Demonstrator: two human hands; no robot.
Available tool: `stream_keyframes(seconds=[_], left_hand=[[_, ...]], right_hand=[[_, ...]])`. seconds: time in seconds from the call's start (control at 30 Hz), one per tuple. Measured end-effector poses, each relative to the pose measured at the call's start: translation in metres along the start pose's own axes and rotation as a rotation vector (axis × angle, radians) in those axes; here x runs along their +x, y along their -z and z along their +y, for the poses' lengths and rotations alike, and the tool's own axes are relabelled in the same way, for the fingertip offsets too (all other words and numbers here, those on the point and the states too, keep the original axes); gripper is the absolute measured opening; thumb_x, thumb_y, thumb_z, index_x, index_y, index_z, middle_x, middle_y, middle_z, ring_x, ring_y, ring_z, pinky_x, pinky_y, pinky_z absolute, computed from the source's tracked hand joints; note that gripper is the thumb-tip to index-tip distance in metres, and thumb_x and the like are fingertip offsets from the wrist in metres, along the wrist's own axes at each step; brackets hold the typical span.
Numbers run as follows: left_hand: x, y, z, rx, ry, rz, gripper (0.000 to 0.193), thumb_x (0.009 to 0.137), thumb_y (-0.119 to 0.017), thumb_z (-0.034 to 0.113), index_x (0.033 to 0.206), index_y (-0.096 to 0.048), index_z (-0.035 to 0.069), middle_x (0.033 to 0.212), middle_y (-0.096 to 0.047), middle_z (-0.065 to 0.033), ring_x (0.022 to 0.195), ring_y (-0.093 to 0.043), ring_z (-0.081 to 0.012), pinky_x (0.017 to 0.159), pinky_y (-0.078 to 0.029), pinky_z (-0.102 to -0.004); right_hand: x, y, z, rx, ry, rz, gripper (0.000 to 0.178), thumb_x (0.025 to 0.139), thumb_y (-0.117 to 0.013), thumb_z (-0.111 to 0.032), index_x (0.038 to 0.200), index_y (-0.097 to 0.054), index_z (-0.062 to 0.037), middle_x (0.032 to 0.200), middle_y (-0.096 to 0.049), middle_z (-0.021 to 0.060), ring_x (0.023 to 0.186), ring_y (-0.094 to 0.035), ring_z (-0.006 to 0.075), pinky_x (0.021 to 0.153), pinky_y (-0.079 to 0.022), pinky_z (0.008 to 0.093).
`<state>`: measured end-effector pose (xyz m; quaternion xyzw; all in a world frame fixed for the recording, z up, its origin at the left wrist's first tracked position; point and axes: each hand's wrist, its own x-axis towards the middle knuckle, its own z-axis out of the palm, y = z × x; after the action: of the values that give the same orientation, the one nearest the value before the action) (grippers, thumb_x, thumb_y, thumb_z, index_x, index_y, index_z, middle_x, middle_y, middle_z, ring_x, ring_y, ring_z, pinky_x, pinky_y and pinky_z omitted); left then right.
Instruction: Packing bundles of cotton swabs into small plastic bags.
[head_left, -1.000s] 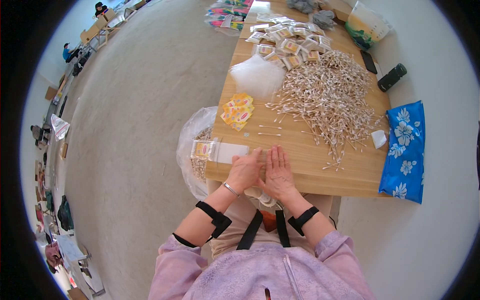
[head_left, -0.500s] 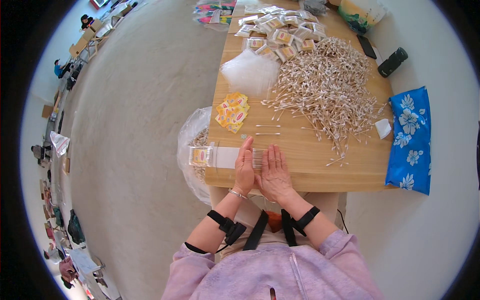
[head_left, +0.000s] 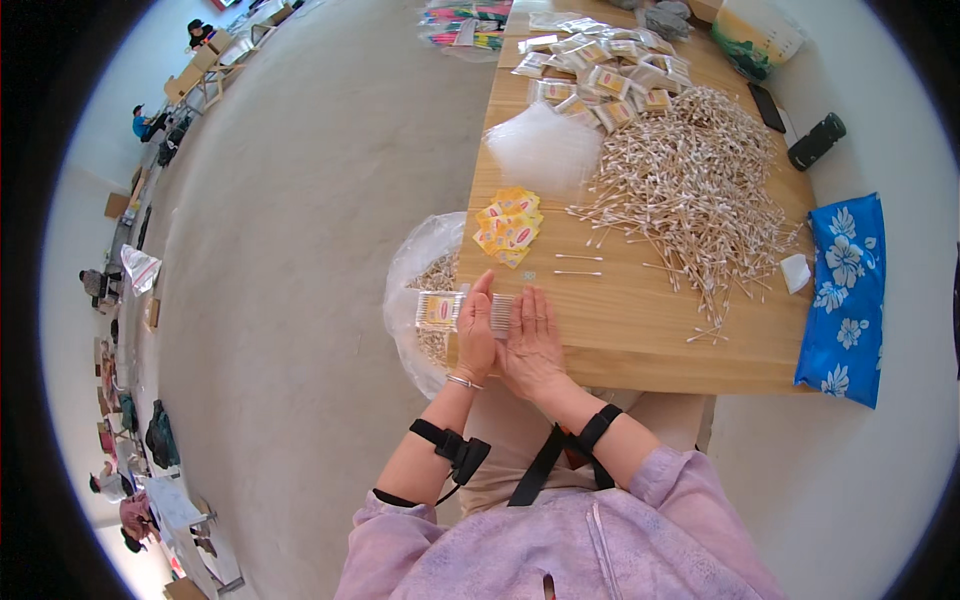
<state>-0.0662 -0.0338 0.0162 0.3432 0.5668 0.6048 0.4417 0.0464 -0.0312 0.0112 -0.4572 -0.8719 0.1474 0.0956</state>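
Observation:
A row of cotton swabs (head_left: 502,314) lies side by side on the table between my hands. My left hand (head_left: 477,335) stands on edge along the row's left side, fingers stretched out and close together. My right hand (head_left: 535,350) lies palm down with straight fingers at the row's right side. Its thumb side meets the left hand near the wrists. Just left of my left hand, a clear packet of swabs with a yellow card (head_left: 437,311) sticks out past the table's left edge. Two single swabs (head_left: 579,264) lie beyond my hands.
A large heap of loose swabs (head_left: 700,180) covers the table's right side. Yellow cards (head_left: 509,225), clear bags (head_left: 545,150) and filled packets (head_left: 605,75) lie farther back. Below the left edge hangs a plastic bag of swabs (head_left: 408,265). A blue flowered pouch (head_left: 845,300) sits right.
Both hands have slid left across the table with the row of swabs between them. My left hand now covers the clear strip beside the packet. The whole view has shifted too.

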Motion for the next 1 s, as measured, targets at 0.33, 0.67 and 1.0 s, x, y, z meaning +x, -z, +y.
stream_keyframes(seconds=[0.33, 0.67, 1.0], left_hand=[[0.000, 0.003, -0.004, 0.098, -0.095, 0.024, 0.046, 0.102, -0.035, 0.029, 0.134, -0.043, -0.002, 0.138, -0.045, -0.0146, 0.130, -0.039, -0.0224, 0.109, -0.027, -0.0322], [0.002, 0.008, 0.002, -0.010, -0.040, -0.070, 0.050, 0.102, -0.033, 0.034, 0.137, -0.041, -0.001, 0.139, -0.045, -0.0107, 0.128, -0.039, -0.0183, 0.109, -0.027, -0.0301], [-0.001, 0.010, 0.007, 0.248, -0.114, -0.058, 0.042, 0.101, -0.039, 0.025, 0.133, -0.046, -0.001, 0.138, -0.046, -0.0139, 0.132, -0.038, -0.0226, 0.109, -0.028, -0.0318]], right_hand=[[0.004, -0.003, -0.006, 0.034, -0.081, -0.029, 0.082, 0.088, -0.047, -0.042, 0.144, -0.013, 0.0067, 0.152, -0.010, 0.0219, 0.143, -0.002, 0.0344, 0.116, -0.002, 0.0460], [0.005, 0.007, -0.011, 0.038, -0.090, -0.115, 0.083, 0.086, -0.045, -0.041, 0.143, -0.014, 0.0094, 0.152, -0.005, 0.0260, 0.143, 0.000, 0.0373, 0.115, 0.000, 0.0475], [0.001, -0.001, -0.013, 0.046, -0.058, -0.058, 0.082, 0.087, -0.045, -0.040, 0.142, -0.013, 0.0117, 0.151, -0.005, 0.0285, 0.142, 0.000, 0.0410, 0.115, 0.000, 0.0480]])
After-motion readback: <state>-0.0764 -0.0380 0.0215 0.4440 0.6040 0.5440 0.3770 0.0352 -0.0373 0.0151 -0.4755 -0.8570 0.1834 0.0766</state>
